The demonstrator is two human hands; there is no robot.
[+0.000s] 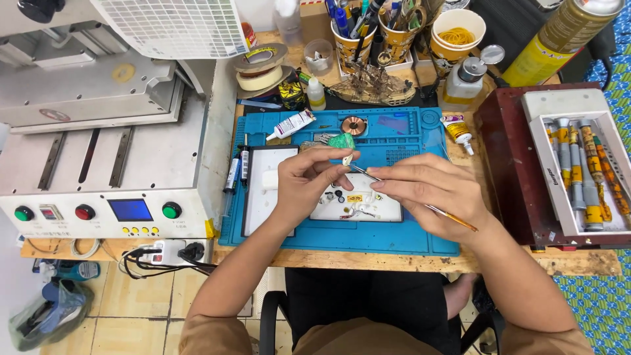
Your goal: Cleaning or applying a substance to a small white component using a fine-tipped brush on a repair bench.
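Observation:
My left hand (307, 183) pinches a tiny white part (347, 160) between thumb and fingertips, above the blue work mat (407, 141). My right hand (430, 190) grips a thin brush (453, 217) with an orange handle. Its metal tip points left and touches the white part. Below both hands lies a white tray (384, 209) with several small loose parts. A white rectangular plate (259, 197) sits on the mat to the left.
A grey machine (112, 158) with coloured buttons and a blue screen fills the left. Tape rolls (261, 66), pen cups (351, 33), glue tubes and bottles crowd the back. A dark red box (506, 151) holding a rack of tubes (582, 171) stands right. A power strip (167, 252) hangs below.

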